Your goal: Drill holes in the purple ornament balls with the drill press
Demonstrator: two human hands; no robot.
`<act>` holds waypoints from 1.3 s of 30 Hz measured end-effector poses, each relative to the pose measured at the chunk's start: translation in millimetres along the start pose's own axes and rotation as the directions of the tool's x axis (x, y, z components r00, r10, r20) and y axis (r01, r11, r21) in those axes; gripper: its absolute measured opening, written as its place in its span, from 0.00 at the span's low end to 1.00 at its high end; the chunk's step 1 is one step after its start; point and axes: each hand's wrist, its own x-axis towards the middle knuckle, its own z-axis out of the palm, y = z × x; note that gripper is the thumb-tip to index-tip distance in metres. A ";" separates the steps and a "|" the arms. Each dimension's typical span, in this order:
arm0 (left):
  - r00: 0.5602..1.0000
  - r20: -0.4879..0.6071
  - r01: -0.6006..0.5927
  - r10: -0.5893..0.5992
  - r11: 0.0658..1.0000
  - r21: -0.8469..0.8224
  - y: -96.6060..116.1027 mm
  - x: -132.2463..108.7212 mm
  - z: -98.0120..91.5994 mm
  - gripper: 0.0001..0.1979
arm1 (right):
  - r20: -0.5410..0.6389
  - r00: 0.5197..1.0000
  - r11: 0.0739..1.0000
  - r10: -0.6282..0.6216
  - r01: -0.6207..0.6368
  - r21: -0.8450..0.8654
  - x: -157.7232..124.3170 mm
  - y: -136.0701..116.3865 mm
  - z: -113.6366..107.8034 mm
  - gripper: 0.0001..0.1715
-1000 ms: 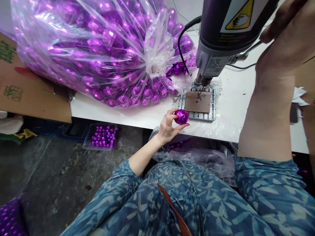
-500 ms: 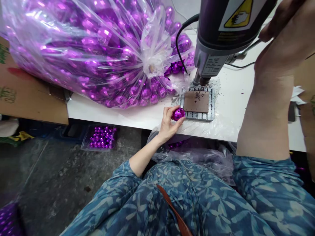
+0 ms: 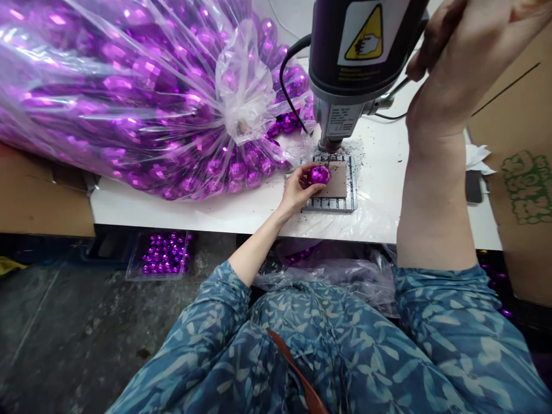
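Observation:
Between its thumb and fingers, my left hand grips a shiny purple faceted ball. The ball is over the brown plate, which lies on the slotted metal base. Right above stands the dark drill press, its grey lower end just behind the ball. My right hand is raised at the upper right, closed around the machine's lever; the lever's end is hidden in the hand. Dark shavings are scattered about the base.
A big clear plastic bag of purple balls fills the table's left side. A clear bin of small purple balls stands on the floor. Cardboard boxes flank the white table. A black cable hangs beside the machine.
My left hand has carried the purple ball from the base's left front corner onto the area over the brown plate. My right hand stays at the lever. The view has shifted to the right.

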 end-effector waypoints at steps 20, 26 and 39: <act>0.983 0.029 -0.184 0.182 0.976 0.119 -6.3 11.0 23.1 0.28 | -0.108 0.994 0.996 -0.035 0.044 0.083 -1.1 -3.5 7.3 0.24; 0.985 0.055 -0.163 0.161 0.986 0.030 -15.1 12.8 24.3 0.30 | -0.114 0.990 0.989 -0.080 0.093 0.117 -14.4 -0.1 4.2 0.32; 0.988 0.025 -0.157 0.155 0.978 0.137 -3.5 9.5 24.8 0.28 | -0.211 0.953 0.961 -0.216 0.246 0.128 -44.6 8.3 -3.6 0.38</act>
